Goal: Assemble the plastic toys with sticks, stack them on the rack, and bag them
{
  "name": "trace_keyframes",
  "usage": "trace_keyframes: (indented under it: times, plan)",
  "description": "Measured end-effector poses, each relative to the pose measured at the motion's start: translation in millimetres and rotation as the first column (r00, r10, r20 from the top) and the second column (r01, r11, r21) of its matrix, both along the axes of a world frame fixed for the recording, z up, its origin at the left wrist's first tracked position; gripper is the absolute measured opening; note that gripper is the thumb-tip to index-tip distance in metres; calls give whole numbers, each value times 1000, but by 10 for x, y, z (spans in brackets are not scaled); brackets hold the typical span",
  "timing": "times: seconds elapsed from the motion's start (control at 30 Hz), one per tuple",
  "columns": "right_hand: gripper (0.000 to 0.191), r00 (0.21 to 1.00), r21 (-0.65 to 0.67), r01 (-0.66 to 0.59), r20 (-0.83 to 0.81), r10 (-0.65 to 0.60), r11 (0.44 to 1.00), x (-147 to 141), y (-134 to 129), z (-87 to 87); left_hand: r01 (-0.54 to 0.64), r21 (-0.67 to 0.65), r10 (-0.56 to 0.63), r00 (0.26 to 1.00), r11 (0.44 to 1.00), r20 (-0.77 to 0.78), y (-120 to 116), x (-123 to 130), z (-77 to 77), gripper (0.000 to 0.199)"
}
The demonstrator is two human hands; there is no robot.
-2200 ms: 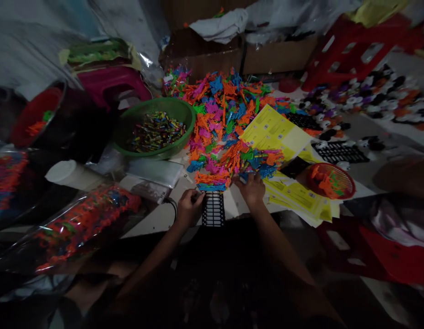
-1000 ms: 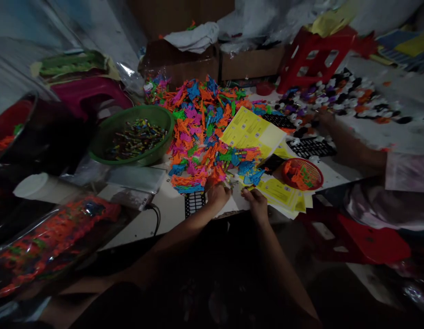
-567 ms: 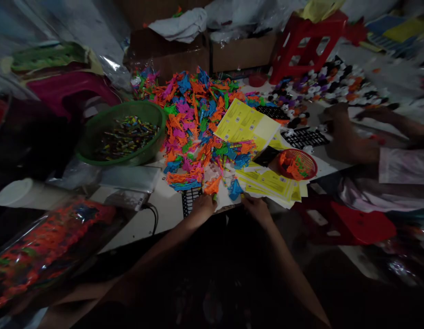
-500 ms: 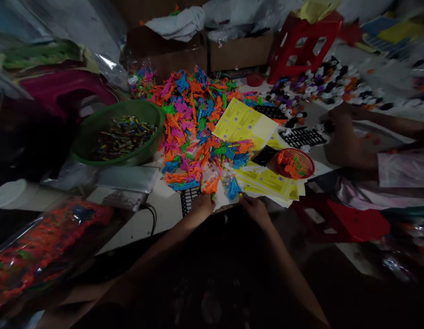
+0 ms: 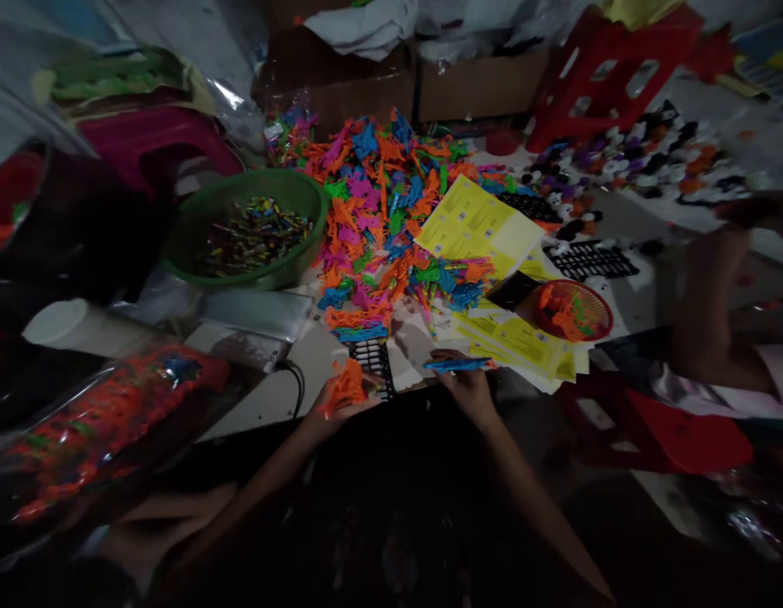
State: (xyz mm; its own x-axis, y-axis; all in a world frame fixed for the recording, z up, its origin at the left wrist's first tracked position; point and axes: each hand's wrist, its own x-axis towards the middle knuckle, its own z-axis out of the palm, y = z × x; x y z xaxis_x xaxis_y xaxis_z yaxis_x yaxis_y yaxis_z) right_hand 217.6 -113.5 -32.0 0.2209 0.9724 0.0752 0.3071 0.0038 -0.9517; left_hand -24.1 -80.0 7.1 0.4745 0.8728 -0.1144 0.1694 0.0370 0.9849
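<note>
My left hand [image 5: 333,409] is closed on an orange plastic toy piece [image 5: 349,382] near the front edge of the table. A blue plastic toy piece [image 5: 462,365] lies across the fingers of my right hand [image 5: 472,395], which grips it edge-on. Between and beyond the hands sits a black slotted rack [image 5: 369,358]. Further back spreads a heap of orange, blue, pink and green plastic toy pieces [image 5: 372,198]. The exact shape of the two held pieces is hard to make out in the dim light.
At left is a green basin [image 5: 176,263] of small coloured sticks, with a bagged bundle of orange pieces [image 5: 112,422] below it. Yellow printed sheets [image 5: 476,221] and a red basket [image 5: 606,314] lie right. A co-worker's arm [image 5: 711,287] reaches in at far right.
My left hand has moved left and lifted the orange piece. In my right hand the blue piece has been raised and turned edge-on. The view has shifted, and the co-worker's arm is further right.
</note>
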Motion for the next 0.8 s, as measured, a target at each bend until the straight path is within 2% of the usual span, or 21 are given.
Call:
trace_keyframes:
  times: [0.07,0.17,0.23,0.3,0.4,0.5,0.63,0.73,0.8]
  plan:
    - [22,999,-3,-28,17,28,1000,-135,151,-76,-161,74,163,986,984,-30,21,-128,-28,23]
    - [23,998,-27,-64,2,64,998,-367,366,-212,-386,158,401,913,909,-71,112,-241,-174,25]
    - [24,998,-19,-67,-13,67,998,-495,469,-313,-491,193,513,855,849,-80,179,-270,-306,26]
    - [25,999,-21,-34,10,34,999,-576,529,-401,-543,228,573,815,808,-87,231,-274,-431,26]
    - [26,996,-32,-5,92,8,999,-623,563,-465,-506,282,549,830,815,-100,281,-265,-572,23]
    - [24,988,-10,-20,150,21,1000,-637,568,-452,-458,308,512,850,834,-124,312,-267,-656,20]
    - [23,986,44,0,166,-7,999,-657,571,-429,-486,289,527,846,825,-79,294,-290,-686,23]
    - [23,979,18,-15,205,11,1000,-656,570,-436,-521,246,542,840,817,-19,223,-320,-679,26]
    - [23,966,-5,-21,256,22,1000,-649,572,-438,-520,266,541,841,812,-7,181,-340,-677,25]
